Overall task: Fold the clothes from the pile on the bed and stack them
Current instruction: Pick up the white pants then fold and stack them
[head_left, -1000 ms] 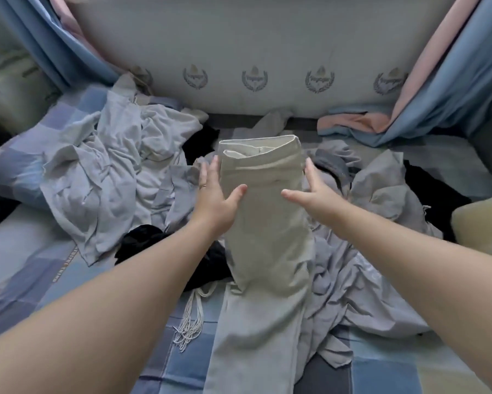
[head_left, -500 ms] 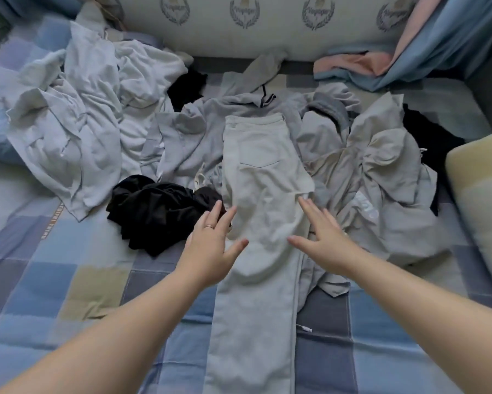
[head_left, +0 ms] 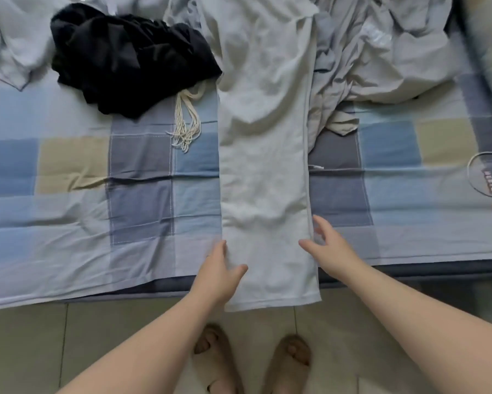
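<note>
two hands bracket the hem end of the pale trousers (head_left: 264,166), your left hand (head_left: 220,273) spread and resting on one edge, your right hand (head_left: 328,245) open-fingered at the other; they lie lengthwise down the bed (head_left: 68,194), hem overhanging, likely so you can fold hem-to-waist

Beige sandals (head_left: 288,373) on the tiled floor (head_left: 97,336), plus a thin white cord (head_left: 469,169) looped on the checked bedsheet (head_left: 74,166).
</note>
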Tool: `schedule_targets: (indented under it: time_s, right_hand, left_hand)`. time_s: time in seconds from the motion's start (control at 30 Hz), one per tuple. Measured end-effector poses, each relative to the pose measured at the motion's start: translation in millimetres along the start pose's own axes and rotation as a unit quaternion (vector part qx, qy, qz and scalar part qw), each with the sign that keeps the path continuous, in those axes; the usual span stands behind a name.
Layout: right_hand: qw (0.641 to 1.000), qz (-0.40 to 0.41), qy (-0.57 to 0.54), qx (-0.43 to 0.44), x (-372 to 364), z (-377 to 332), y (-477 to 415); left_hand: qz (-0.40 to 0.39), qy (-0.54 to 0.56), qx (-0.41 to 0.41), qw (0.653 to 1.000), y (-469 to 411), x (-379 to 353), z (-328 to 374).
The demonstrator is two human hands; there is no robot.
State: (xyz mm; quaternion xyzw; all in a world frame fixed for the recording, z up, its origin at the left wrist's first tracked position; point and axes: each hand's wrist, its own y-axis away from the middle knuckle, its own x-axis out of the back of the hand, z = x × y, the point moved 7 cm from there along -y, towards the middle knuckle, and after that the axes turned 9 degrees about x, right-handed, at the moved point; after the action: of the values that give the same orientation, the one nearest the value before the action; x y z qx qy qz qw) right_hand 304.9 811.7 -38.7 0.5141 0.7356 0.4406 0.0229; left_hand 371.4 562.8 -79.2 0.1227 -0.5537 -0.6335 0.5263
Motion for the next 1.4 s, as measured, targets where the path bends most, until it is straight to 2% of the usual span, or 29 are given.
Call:
schedule_targets:
  time_s: [0.1, 0.2, 0.27, 0.47, 0.53, 0.63, 0.7, 0.77, 0.9, 1.0, 1.23, 1.4]
  right_hand:
    - [1.000, 0.007, 0.013, -0.008, -24.7, 36.6, -2.2]
    - [0.995, 0.092, 0.039, -0.018, -26.7, 47.6, -9.5]
    - [0.992, 0.112, 0.022, -0.049, -29.5, 53.7, -16.2]
    - [0.979, 0.080, -0.166, -0.087, -46.0, 65.7, -3.5]
    - [0.976, 0.079, -0.167, -0.113, -45.8, 83.9, 16.1]
    - [0.978, 0.045, -0.144, -0.142, -53.9, 103.2, 45.6]
    - [0.972, 0.056, -0.189, -0.130, -55.3, 105.1, 59.7]
    - [0.964, 0.061, -0.213, -0.146, -58.4, 103.4, 80.8]
    - [0.953, 0.095, -0.218, -0.187, -59.6, 83.7, 132.5]
    - [0.946, 0.113, -0.252, -0.169, -43.2, 47.0, 177.2]
    - [0.931, 0.092, -0.332, -0.120, -17.0, -31.7, 293.2]
    - [0.932, 0.082, -0.339, -0.097, -15.2, -45.2, 374.2]
  left_hand:
    - [0.048, 0.044, -0.003, 0.998, -7.9, -8.8, -11.1]
    - [0.065, 0.113, 0.038, 0.991, -19.8, -11.4, -21.3]
    - [0.060, 0.133, 0.064, 0.987, -24.7, -12.5, -24.3]
    - [-0.018, 0.234, 0.064, 0.970, -5.8, -36.3, -32.2]
    - [-0.027, 0.219, 0.083, 0.972, 6.8, -45.7, -42.6]
    - [0.007, 0.138, 0.135, 0.981, 25.8, -54.2, -62.0]
    - [0.017, 0.166, 0.136, 0.977, 41.5, -55.2, -62.7]
    - [0.034, 0.149, 0.158, 0.976, 58.3, -51.2, -66.3]
    - [0.013, 0.137, 0.188, 0.973, 105.0, -38.0, -64.6]
    - [0.001, 0.190, 0.164, 0.968, 153.4, -7.7, -53.6]
    - [-0.007, 0.254, 0.120, 0.960, 284.4, 60.6, -32.3]
    - [-0.022, 0.278, 0.128, 0.952, 361.2, 59.7, -55.0]
